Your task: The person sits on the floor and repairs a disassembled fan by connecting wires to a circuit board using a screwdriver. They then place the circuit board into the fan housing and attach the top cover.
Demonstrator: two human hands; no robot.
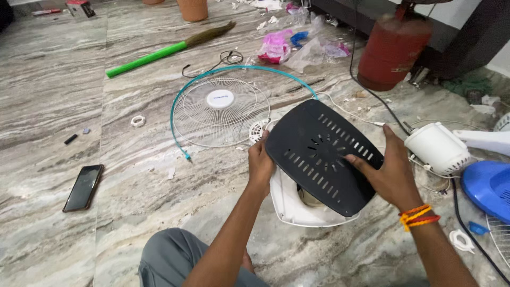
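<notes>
Head view: a black slotted cover plate (pixel 323 155) is held tilted above a white fan base shell (pixel 291 204) on the marble floor (pixel 133 175), its long axis running from upper left to lower right. The left hand (pixel 260 162) is closed on the plate's left edge. The right hand (pixel 390 172) is spread across its right side, thumb on top; both hands are equally near.

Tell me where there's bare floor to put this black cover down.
Bare floor lies left of the fan grille, between the green-handled broom and the phone. Another patch sits near the left hand, below the grille. The right side is crowded: motor housing, blue blade, cables, gas cylinder.
</notes>
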